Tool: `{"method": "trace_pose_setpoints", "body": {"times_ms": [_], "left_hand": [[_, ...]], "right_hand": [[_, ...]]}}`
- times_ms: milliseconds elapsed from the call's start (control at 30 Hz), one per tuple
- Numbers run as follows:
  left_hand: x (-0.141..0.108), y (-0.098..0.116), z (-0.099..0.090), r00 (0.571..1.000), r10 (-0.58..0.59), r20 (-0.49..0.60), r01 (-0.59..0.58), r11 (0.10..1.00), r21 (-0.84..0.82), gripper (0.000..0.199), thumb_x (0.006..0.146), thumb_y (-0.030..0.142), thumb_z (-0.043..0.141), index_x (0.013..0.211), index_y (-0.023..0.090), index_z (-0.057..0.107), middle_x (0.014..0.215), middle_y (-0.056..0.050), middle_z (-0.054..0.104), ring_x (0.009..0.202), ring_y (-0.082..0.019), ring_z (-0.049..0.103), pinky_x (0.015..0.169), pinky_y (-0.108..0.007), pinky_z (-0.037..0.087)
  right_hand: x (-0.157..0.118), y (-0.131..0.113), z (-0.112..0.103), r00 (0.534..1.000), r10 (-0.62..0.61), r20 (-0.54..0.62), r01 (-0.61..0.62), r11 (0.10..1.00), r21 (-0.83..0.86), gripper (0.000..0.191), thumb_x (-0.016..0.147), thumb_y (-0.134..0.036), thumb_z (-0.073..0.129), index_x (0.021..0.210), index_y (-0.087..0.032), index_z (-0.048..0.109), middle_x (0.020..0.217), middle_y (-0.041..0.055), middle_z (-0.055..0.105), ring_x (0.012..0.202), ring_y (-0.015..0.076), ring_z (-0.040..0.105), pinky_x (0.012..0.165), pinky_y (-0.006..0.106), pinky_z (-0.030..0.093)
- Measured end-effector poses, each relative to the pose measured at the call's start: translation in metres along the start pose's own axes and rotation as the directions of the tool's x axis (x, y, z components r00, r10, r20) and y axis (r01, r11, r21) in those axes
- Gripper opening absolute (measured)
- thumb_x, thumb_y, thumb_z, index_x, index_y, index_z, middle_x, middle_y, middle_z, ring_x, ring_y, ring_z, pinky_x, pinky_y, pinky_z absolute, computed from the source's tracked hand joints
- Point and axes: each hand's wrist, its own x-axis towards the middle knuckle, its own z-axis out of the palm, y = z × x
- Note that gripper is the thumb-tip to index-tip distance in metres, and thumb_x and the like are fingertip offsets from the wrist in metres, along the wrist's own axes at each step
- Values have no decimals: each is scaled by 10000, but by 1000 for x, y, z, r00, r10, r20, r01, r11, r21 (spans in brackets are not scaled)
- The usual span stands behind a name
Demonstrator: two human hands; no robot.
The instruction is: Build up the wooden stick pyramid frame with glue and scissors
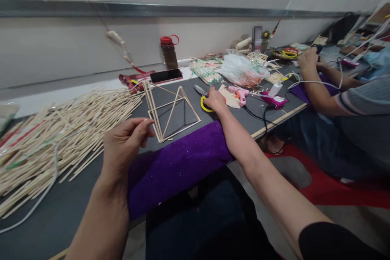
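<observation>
My left hand (129,138) is closed in a pinch beside the near left corner of a wooden stick frame (169,124). Whatever is between its thumb and finger, if anything, is too small to make out. Braced with slanting thin sticks, the frame stands on the dark table. To its right, my right hand (215,99) is closed over the handles of a pair of scissors (207,107) with yellow grips; its fingers partly hide them. The metal blades point away to the left. A purple cloth (179,162) lies along the table edge below both hands.
Loose wooden sticks (76,130) cover the left side, with a white cable (55,170) across them. Behind the frame are a phone (166,75) and a bottle (169,53). A pink glue gun (240,94) and plastic bag (240,67) lie right. A co-worker's hands (309,61) are farther right.
</observation>
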Motion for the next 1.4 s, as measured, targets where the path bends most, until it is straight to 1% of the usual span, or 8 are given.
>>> {"method": "trace_pose_setpoints", "body": {"times_ms": [167, 267, 400, 500, 667, 767, 933, 1400], "left_hand": [[0, -2, 1, 1000, -13, -9, 13, 1000, 9, 66, 860, 246, 732, 851, 266, 794, 592, 46, 672, 404, -80, 477, 399, -227, 367], [0, -3, 0, 1000, -3, -16, 3, 1000, 18, 78, 871, 250, 719, 852, 261, 794, 581, 43, 667, 403, -82, 476, 394, -230, 367], [-1, -2, 1, 1000, 2, -27, -2, 1000, 13, 66, 867, 261, 734, 856, 254, 799, 588, 42, 673, 403, -75, 475, 387, -224, 358], [-1, -1, 3, 1000, 9, -6, -9, 1000, 16, 62, 857, 288, 753, 849, 253, 803, 585, 40, 674, 401, -68, 470, 385, -215, 361], [0, -4, 4, 1000, -11, 1, 11, 1000, 22, 67, 852, 322, 763, 845, 267, 800, 571, 44, 662, 394, -68, 464, 371, -213, 348], [0, -6, 3, 1000, -19, 17, 18, 999, 33, 69, 860, 313, 757, 852, 258, 797, 584, 41, 669, 406, -69, 474, 381, -216, 354], [-1, -6, 4, 1000, -28, 11, 28, 999, 35, 99, 857, 330, 760, 875, 243, 803, 587, 41, 669, 409, -60, 470, 389, -208, 356], [1, -8, 7, 1000, 13, -18, -12, 997, 75, 136, 823, 305, 725, 845, 190, 794, 562, 25, 661, 374, -54, 457, 365, -192, 350]], "right_hand": [[-5, -11, -4, 997, -66, 25, 68, 995, -68, 411, 871, -246, 588, 1257, -105, 609, 1228, 220, 690, 1145, 329, 663, 915, 406, 515], [-16, -7, -18, 995, -98, -31, 94, 991, -92, 378, 915, -313, 558, 1240, -144, 652, 1233, 202, 694, 1157, 319, 652, 937, 406, 501], [-26, 39, -46, 988, -22, -155, 3, 992, -122, 366, 965, -273, 441, 1209, -195, 703, 1251, 141, 702, 1203, 289, 631, 983, 383, 473], [-24, 88, -61, 964, 160, -214, -194, 970, -148, 402, 930, -235, 469, 1235, -110, 699, 1226, 218, 695, 1201, 347, 631, 963, 425, 476], [-15, 129, -54, 943, 291, -162, -313, 942, -125, 459, 902, -408, 543, 1107, -58, 758, 1156, 263, 709, 1125, 359, 665, 907, 392, 501], [-9, 133, -44, 937, 328, -121, -340, 935, -96, 418, 831, -403, 622, 1041, -81, 786, 1106, 249, 729, 1065, 360, 685, 848, 376, 519], [-4, 133, -36, 925, 347, -157, -364, 927, -93, 418, 819, -301, 628, 1120, -46, 766, 1146, 275, 713, 1114, 375, 668, 882, 382, 515], [-11, 129, -28, 901, 314, -300, -356, 930, -95, 524, 948, -479, 505, 1236, -69, 661, 1182, 257, 699, 1133, 366, 670, 927, 427, 506]]}}
